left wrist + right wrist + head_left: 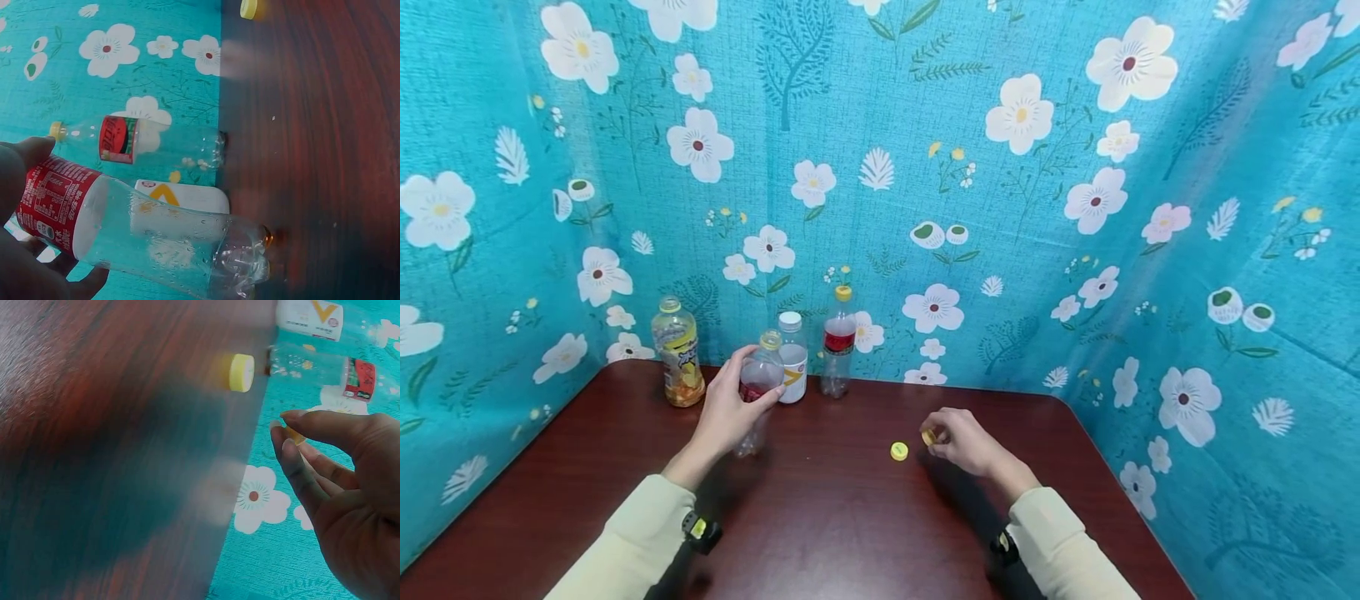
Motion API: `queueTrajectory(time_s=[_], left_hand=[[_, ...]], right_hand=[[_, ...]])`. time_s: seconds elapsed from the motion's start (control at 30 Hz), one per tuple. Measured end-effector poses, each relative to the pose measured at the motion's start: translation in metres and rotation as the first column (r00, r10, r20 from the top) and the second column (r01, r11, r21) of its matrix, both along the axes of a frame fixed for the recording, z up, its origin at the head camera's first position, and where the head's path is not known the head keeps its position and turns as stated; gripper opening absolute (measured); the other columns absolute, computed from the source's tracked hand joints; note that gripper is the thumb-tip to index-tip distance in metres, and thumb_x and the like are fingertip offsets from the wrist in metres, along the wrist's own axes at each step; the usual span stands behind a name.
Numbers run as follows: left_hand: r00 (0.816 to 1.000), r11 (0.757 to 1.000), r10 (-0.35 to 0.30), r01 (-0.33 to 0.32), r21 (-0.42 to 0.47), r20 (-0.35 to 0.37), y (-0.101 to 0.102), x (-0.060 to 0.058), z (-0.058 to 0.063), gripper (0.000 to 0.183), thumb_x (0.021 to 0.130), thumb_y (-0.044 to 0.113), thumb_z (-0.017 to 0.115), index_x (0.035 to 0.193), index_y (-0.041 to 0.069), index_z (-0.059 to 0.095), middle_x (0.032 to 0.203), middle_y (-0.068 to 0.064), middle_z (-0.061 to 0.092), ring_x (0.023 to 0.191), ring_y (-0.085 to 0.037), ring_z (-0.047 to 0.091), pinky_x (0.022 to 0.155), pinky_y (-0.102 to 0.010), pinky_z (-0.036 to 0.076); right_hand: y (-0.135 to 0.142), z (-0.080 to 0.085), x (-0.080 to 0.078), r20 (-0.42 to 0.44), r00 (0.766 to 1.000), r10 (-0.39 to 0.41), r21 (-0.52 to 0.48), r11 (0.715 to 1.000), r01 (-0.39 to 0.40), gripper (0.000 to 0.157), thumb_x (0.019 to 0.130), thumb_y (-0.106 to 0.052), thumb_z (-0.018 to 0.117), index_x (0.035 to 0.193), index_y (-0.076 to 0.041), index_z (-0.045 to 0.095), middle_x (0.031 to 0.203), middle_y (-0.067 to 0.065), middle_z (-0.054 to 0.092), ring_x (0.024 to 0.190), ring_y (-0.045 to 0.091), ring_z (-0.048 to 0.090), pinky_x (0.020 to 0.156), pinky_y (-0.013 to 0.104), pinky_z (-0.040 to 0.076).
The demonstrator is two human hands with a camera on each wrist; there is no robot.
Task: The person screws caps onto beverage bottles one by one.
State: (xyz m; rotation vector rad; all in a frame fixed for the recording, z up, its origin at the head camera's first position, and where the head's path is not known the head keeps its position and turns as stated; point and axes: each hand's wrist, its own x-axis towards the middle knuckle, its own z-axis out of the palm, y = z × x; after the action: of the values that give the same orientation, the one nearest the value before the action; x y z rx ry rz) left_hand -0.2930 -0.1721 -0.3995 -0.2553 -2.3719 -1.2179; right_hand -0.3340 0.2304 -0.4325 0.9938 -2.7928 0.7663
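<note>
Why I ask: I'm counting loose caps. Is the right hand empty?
No, the right hand pinches a yellow cap, while another yellow cap lies on the table.

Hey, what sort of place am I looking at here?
Likely a makeshift tabletop workspace, perhaps curtained off for filming, though I can't tell which room it's in. Teal floral cloth hangs behind and beside a dark reddish-brown table, where several plastic bottles stand.

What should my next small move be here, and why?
Perhaps set the held cap on the table beside the loose cap: your right hand pinches it close to that spot, away from the bottle in your left hand.
</note>
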Motion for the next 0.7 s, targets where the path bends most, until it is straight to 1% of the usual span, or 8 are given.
queueTrajectory(time_s=[0.2,0.27,0.37,0.43,0.57,0.7], left_hand=[[1.0,1.0,-0.012,0.012,0.015,-0.027,0.006,-0.003,-0.005,0.075,0.089,0.025,0.082,0.151,0.01,0.041,0.141,-0.024,0.052,0.125,-0.043,0.053,0.1,-0.063,0.047],[0.999,0.999,-0.018,0.019,0.027,-0.035,0.009,-0.004,-0.006,0.075,0.089,0.025,0.082,0.151,0.01,0.042,0.141,-0.024,0.052,0.125,-0.042,0.053,0.101,-0.062,0.046],[0.999,0.998,-0.019,0.021,0.054,-0.033,0.014,-0.005,-0.009,0.077,0.088,0.026,0.083,0.151,0.011,0.042,0.142,-0.023,0.051,0.125,-0.041,0.053,0.102,-0.061,0.046],[0.999,0.996,-0.021,0.023,0.083,-0.023,0.018,-0.005,-0.012,0.077,0.089,0.027,0.082,0.152,0.012,0.041,0.143,-0.022,0.05,0.125,-0.04,0.053,0.102,-0.06,0.047],[0.999,0.992,-0.029,0.032,0.123,-0.027,0.026,-0.005,-0.017,0.075,0.09,0.031,0.08,0.152,0.016,0.041,0.143,-0.021,0.05,0.125,-0.039,0.053,0.102,-0.059,0.047],[0.999,0.991,-0.029,0.034,0.132,-0.039,0.032,-0.006,-0.019,0.073,0.091,0.033,0.08,0.152,0.017,0.042,0.141,-0.021,0.052,0.119,-0.037,0.055,0.096,-0.054,0.048]], right_hand=[[-0.006,0.008,0.003,0.028,0.999,0.019,-0.093,0.996,-0.016,0.024,0.084,0.008,0.077,0.104,-0.004,0.071,0.088,0.003,0.071,0.07,0.007,0.067,0.061,0.023,0.057],[-0.009,0.011,0.004,0.03,0.999,0.022,-0.113,0.993,-0.018,0.023,0.084,0.007,0.078,0.103,-0.004,0.071,0.088,0.003,0.071,0.07,0.007,0.068,0.061,0.023,0.058],[-0.014,0.017,0.007,0.031,0.999,0.026,-0.13,0.991,-0.022,0.023,0.085,0.005,0.079,0.104,-0.005,0.071,0.091,0.002,0.07,0.072,0.008,0.069,0.062,0.023,0.058],[-0.018,0.02,0.009,0.021,0.999,0.038,-0.138,0.99,-0.035,0.024,0.085,0.005,0.079,0.105,-0.005,0.071,0.092,0.003,0.07,0.073,0.008,0.07,0.063,0.023,0.058],[-0.025,0.028,0.014,0.023,0.998,0.062,-0.161,0.985,-0.058,0.024,0.086,0.005,0.078,0.108,-0.004,0.071,0.094,0.003,0.071,0.075,0.01,0.071,0.064,0.023,0.058],[-0.031,0.037,0.018,0.009,0.998,0.06,-0.163,0.985,-0.057,0.025,0.087,0.001,0.078,0.111,-0.006,0.071,0.098,0.002,0.07,0.078,0.01,0.071,0.067,0.024,0.059]])
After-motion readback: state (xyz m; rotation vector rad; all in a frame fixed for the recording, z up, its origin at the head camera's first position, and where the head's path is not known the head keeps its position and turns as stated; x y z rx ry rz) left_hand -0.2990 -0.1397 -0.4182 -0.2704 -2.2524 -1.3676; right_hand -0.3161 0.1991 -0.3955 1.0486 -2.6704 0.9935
